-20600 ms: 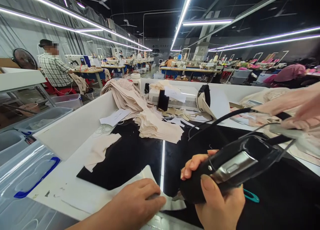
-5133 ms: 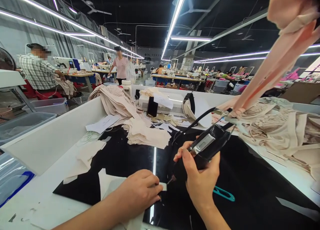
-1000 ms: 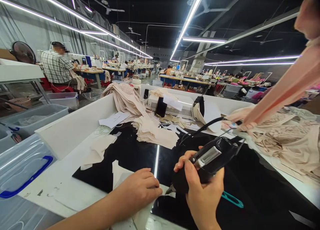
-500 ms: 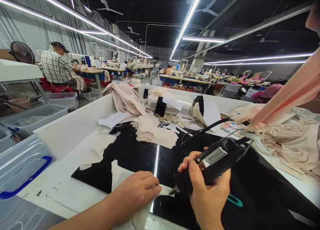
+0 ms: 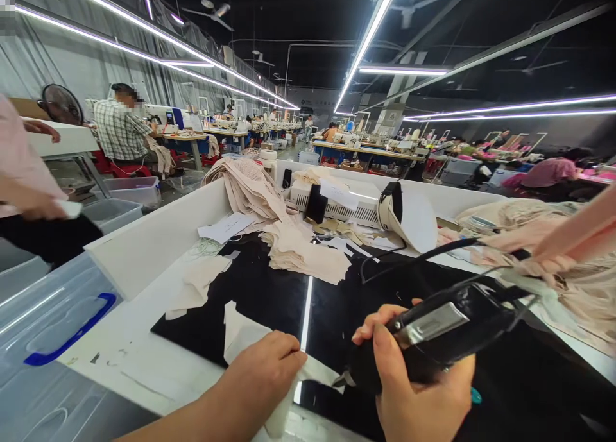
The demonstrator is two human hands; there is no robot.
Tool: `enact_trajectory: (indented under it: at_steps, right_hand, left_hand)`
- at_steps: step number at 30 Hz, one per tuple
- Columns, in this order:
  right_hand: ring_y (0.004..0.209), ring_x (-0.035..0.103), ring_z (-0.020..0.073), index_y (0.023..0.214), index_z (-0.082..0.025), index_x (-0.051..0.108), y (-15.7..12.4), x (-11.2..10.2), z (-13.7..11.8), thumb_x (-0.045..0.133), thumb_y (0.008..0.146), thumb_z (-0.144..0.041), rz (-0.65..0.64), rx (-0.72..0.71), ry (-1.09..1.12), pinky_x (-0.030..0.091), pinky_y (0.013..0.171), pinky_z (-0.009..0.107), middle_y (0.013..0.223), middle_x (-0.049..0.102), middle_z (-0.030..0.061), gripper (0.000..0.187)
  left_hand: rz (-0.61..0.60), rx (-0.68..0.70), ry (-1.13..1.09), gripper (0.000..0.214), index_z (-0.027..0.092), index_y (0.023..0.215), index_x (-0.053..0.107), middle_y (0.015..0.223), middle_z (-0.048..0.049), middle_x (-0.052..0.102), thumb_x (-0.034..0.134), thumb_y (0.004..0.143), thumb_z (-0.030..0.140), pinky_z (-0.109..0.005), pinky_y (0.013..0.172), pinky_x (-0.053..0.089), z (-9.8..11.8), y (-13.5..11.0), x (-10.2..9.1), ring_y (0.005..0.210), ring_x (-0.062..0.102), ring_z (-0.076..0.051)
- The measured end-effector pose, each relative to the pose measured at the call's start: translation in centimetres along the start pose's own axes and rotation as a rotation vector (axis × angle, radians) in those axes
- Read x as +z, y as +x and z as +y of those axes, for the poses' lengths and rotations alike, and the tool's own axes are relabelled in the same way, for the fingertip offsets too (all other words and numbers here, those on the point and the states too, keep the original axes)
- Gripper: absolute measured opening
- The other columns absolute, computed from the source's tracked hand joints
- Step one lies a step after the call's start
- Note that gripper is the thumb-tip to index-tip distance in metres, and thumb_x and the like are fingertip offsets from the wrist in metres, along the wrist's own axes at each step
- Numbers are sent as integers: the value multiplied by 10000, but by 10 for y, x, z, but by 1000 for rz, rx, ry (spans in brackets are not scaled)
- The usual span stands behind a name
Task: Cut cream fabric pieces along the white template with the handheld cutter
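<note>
My right hand (image 5: pixel 414 378) is wrapped round a black corded hand tool (image 5: pixel 447 320) with a silver plate on its side. The tool's narrow metal tip (image 5: pixel 342 380) touches or sits just by the right end of a cream fabric piece (image 5: pixel 243 330) on the glossy black board (image 5: pixel 269 288). My left hand (image 5: pixel 269 371) lies over this fabric, its fingers together and curled on it; part of the cloth hangs below the hand towards the table's front edge. A teal object (image 5: pixel 475 396) shows in part behind my right hand.
Stacked cream pieces (image 5: pixel 308 256) lie ahead, before a white vented box (image 5: pixel 363 201) and a white visor (image 5: pixel 409 217). A peach cloth strip (image 5: pixel 577 237) is tied near the tool's cord. Clear plastic bins (image 5: pixel 62 339) stand left, where a person in pink (image 5: pixel 29 160) passes.
The tool tip and my right hand have shifted slightly right, away from my left hand. A person has come into view at the left. The whole view has swung slightly left.
</note>
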State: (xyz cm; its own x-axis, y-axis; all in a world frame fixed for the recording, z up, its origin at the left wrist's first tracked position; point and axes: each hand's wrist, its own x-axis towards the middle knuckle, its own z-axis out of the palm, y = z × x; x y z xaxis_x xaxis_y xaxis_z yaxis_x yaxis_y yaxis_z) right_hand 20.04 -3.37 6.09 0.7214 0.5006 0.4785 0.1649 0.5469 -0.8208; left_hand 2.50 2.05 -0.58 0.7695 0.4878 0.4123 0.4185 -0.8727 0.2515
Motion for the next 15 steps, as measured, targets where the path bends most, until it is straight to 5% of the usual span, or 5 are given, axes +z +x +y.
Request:
enact_trajectory:
  at_steps: [10, 13, 15]
  right_hand:
    - [556, 685, 148, 1145, -258, 550, -6, -3, -3, 852, 775, -181, -3, -8, -15, 613, 559, 303, 800, 708, -44, 484]
    - [561, 687, 151, 1136, -253, 558, -6, -5, -2, 849, 778, -183, -2, -4, -14, 613, 563, 317, 800, 710, -37, 467]
    - [561, 689, 154, 1129, -251, 562, -7, -6, -1, 858, 767, -185, 16, 12, -4, 612, 553, 319, 794, 712, -35, 472]
  left_hand:
    - [-46, 98, 68, 228, 173, 1005, 595, 970, -26, 662, 593, 911, -35, -298, 784, 583, -2, -4, 4, 855, 664, -190]
    - [-45, 156, 190, 83, 167, 1010, 587, 896, -25, 645, 646, 979, 117, -295, 735, 571, 2, -3, 8, 806, 651, -196]
    - [-18, 192, 258, 190, 150, 1087, 592, 895, -35, 655, 698, 1000, 281, -305, 766, 577, 5, -4, 11, 834, 656, -209]
